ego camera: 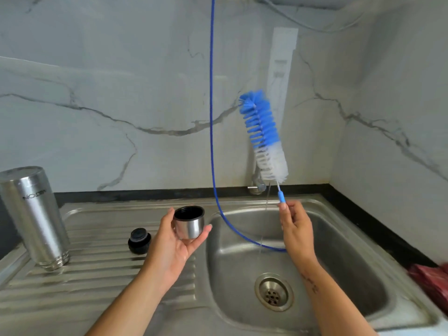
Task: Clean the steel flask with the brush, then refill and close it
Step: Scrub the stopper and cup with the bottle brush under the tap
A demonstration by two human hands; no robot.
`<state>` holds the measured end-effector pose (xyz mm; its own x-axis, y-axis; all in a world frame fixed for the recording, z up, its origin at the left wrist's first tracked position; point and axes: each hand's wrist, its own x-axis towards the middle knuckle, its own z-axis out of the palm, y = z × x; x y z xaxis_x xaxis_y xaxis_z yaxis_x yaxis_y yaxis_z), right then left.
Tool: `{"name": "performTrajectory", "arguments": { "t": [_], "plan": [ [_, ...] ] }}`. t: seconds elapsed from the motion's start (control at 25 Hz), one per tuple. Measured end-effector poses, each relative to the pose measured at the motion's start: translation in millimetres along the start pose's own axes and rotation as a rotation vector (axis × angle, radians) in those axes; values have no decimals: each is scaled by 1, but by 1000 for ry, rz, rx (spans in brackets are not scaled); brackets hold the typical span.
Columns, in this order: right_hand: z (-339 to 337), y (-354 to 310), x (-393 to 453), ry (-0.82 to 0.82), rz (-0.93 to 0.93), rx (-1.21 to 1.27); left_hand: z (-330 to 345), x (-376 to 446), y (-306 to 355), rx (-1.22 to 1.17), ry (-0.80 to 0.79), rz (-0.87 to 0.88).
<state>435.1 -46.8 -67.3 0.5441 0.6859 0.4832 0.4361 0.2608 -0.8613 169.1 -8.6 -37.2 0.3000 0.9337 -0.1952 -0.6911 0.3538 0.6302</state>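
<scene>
The steel sink [358, 243] fills the near right, and the steel flask [34, 219] stands upside down (mouth on the ribbed drainboard) at far left. The right hand [297, 226] pinches the bottle brush [263, 134] by its handle, bristles up. The left hand [174, 248], palm up, cradles the steel cup lid [189, 223]. The black stopper [139, 240] sits beside it. A red object at the right edge is blurred and cut off.

**Even daylight, soft focus, wide-angle warp**

Scene is lit brightly and evenly; shadows are kept faint. Dull glare is seen on the sink [339, 238] and the flask [34, 214]. Straight lines are bent toward the edges. A red object [431, 280] at the right edge is smeared by blur. Overall detail is softened.
</scene>
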Motion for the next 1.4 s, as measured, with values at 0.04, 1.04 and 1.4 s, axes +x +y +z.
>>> {"name": "performTrajectory", "arguments": {
  "t": [0.04,1.04,1.4],
  "plan": [
    [-4,2,2,7,15,2,2,-2,-6,9,-31,-26],
    [-5,28,27,242,234,151,113,154,-175,144,70,-412],
    [-3,27,27,246,244,129,121,157,-162,254,72,-334]
  ]
}}
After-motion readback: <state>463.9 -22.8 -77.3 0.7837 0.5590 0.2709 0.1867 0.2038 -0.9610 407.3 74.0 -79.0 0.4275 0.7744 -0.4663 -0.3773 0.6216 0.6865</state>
